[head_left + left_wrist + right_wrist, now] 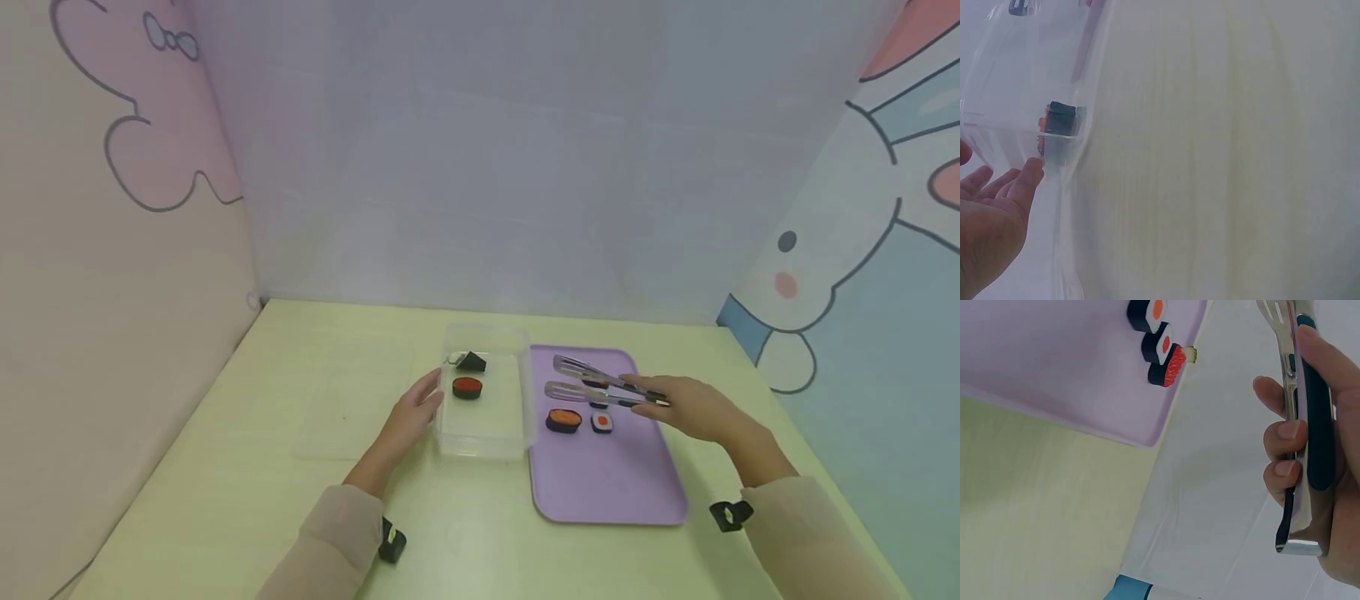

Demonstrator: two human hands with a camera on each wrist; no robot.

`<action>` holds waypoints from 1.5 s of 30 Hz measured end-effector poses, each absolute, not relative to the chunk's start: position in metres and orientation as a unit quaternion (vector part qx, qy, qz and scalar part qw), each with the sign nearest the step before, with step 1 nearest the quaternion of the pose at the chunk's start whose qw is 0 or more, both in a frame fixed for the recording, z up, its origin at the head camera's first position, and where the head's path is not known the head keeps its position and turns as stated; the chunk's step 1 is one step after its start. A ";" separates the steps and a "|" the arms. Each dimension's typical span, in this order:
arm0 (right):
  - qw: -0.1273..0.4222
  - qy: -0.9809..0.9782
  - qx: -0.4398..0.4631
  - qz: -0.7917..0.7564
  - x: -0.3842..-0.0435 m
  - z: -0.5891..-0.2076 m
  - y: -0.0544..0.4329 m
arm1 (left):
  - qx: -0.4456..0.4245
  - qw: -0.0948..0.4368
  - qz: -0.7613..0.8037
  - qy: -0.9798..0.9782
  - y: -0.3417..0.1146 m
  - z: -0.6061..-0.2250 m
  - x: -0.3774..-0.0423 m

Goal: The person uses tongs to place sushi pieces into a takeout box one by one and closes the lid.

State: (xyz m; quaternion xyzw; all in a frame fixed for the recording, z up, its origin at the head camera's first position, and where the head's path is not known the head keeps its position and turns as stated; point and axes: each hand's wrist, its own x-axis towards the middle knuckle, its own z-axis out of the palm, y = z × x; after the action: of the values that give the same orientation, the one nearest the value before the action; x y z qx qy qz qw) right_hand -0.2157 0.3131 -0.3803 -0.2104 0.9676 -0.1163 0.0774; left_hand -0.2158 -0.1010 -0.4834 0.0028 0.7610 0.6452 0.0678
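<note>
My right hand [692,407] grips shiny metal tongs [1319,419]; below them, little rounded sushi [564,419] sit on a smooth purple tray [609,492]. My left hand [408,415], fingers loose, touches the see-through box [483,447].

Just right of the left hand [405,423] stands the box [487,433], two sushi pieces [467,390] inside; left of that hand lies a lid [356,404]. Left of the right hand [696,407], under its tongs [637,389], other sushi [563,422] sits on the tray [611,487]

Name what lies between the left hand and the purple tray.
The clear box, holding a red-topped sushi piece, lies between them, as the head view shows.
</note>
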 end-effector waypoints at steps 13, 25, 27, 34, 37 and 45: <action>0.074 0.969 -0.205 -0.117 -0.203 -0.401 0.332 | 0.007 0.064 0.647 0.760 -0.104 -0.484 -0.218; 0.061 0.973 -0.198 -0.104 -0.206 -0.431 0.333 | 0.012 0.068 0.645 0.761 -0.105 -0.484 -0.217; 0.056 0.972 -0.205 -0.103 -0.207 -0.432 0.333 | 0.015 0.069 0.647 0.759 -0.105 -0.483 -0.217; 0.057 0.969 -0.208 -0.119 -0.206 -0.422 0.333 | 0.004 0.071 0.648 0.758 -0.103 -0.484 -0.217; 0.056 0.970 -0.201 -0.125 -0.205 -0.412 0.334 | 0.002 0.069 0.648 0.758 -0.103 -0.486 -0.219; 0.012 0.965 -0.219 -0.141 -0.211 -0.383 0.321 | -0.004 0.073 0.645 0.761 -0.102 -0.486 -0.220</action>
State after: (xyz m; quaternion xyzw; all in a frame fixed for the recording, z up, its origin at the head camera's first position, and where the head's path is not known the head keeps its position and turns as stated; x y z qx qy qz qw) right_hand -0.2105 0.3213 -0.3831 -0.2188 0.9654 -0.1415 0.0125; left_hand -0.2200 -0.1022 -0.4862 -0.0040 0.7610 0.6447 0.0726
